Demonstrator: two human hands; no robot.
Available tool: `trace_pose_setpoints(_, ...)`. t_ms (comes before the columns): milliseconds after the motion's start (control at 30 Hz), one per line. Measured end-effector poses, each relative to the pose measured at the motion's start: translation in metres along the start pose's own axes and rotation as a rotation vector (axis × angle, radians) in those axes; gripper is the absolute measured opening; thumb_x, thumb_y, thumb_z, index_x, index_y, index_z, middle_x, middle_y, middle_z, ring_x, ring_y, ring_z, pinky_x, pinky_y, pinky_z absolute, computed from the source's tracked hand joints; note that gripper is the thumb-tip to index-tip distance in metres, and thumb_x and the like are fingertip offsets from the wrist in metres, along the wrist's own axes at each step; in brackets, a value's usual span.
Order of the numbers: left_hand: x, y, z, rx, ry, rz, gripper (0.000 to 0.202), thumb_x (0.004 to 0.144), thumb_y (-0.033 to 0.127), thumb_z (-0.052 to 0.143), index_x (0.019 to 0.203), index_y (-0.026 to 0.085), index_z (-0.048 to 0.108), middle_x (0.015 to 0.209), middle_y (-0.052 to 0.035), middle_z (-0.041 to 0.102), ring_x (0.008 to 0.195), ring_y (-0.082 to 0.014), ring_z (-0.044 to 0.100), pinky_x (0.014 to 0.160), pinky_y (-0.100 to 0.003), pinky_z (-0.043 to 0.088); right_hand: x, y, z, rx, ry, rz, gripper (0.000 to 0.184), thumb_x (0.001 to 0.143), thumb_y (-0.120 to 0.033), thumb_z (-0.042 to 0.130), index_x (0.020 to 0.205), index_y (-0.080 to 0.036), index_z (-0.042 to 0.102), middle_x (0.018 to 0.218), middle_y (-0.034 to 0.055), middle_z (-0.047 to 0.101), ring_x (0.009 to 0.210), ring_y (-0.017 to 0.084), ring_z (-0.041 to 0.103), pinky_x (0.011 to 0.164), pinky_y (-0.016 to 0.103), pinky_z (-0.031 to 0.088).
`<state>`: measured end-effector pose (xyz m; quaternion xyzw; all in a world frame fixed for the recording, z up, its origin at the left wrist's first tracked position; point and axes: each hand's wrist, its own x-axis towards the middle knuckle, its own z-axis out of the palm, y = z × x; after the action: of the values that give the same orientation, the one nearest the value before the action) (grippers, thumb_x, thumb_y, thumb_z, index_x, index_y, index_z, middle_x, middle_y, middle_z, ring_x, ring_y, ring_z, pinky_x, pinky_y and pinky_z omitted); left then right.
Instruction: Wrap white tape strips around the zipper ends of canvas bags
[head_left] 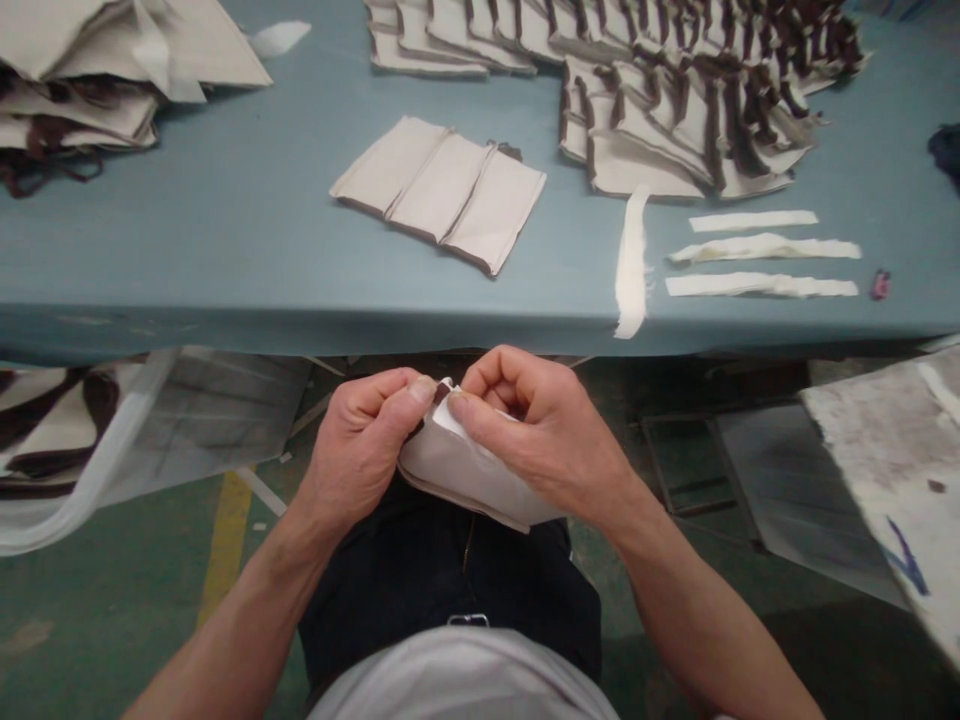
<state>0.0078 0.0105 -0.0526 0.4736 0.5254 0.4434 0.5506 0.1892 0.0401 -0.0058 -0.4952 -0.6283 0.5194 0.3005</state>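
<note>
Both my hands pinch the upper edge of a cream fabric piece point(465, 475) with dark brown on its edge, held just in front of the table edge above my lap. My left hand point(367, 435) grips its left corner between thumb and fingers. Close beside it, the thumb and bent fingers of my right hand point(540, 425) press a white strip point(448, 418) against the same edge. My right palm hides part of the piece. On the table ahead lies a similar flat cream piece point(450, 195) with two seams across it and a dark underside.
The blue-green table point(247, 230) carries overlapping rows of cream and brown pieces point(660, 130), a left stack point(90, 70) and several white strips point(765, 248). Below left stands a white bin point(142, 410) with fabric; a worn pale board point(885, 460) juts in at right.
</note>
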Motion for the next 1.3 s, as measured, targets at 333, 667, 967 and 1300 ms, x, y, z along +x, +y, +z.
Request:
trace_pose_setpoints(333,-0.001,0.001,0.003,-0.119,-0.016,-0.015,0.037,0.096,0.043,0.063,0.070,0.017,0.065,0.064,0.0018,0.050,0.058,-0.0120,0.040,0.052,-0.026,0.031,-0.002,0.008,0.002,0.034,0.008,0.008,0.017,0.088,-0.029,0.070,0.077,-0.019,0.061,0.064,-0.0072,0.055,0.055,0.008,0.045,0.050,0.024,0.032)
trace_pose_setpoints(667,-0.003,-0.001,0.006,0.000,-0.040,0.033,0.008,0.088,0.022,0.067,0.084,0.019,0.073,0.069,0.0040,0.064,0.059,-0.0104,0.050,0.054,-0.021,0.037,-0.006,0.012,0.001,-0.011,0.053,-0.001,0.017,0.087,-0.031,0.069,0.078,-0.021,0.059,0.064,-0.0073,0.057,0.055,0.009,0.048,0.051,0.025,0.033)
trace_pose_setpoints(967,-0.001,0.024,0.024,0.260,0.071,0.096,0.013,0.076,0.020,0.056,0.070,0.019,0.067,0.061,0.0055,0.058,0.055,-0.0106,0.047,0.051,-0.023,0.036,-0.010,0.022,0.007,0.100,0.074,0.092,0.023,0.088,-0.039,0.070,0.081,-0.021,0.057,0.060,-0.0087,0.053,0.053,0.008,0.047,0.050,0.023,0.032)
trace_pose_setpoints(1300,-0.004,0.026,0.023,0.328,0.070,0.127,0.013,0.076,0.019,0.054,0.068,0.019,0.065,0.060,0.0049,0.059,0.053,-0.0111,0.048,0.051,-0.024,0.037,0.003,0.031,-0.005,0.327,-0.247,0.114,0.039,0.086,-0.052,0.077,0.084,-0.021,0.054,0.064,-0.0089,0.047,0.056,0.009,0.038,0.050,0.022,0.028)
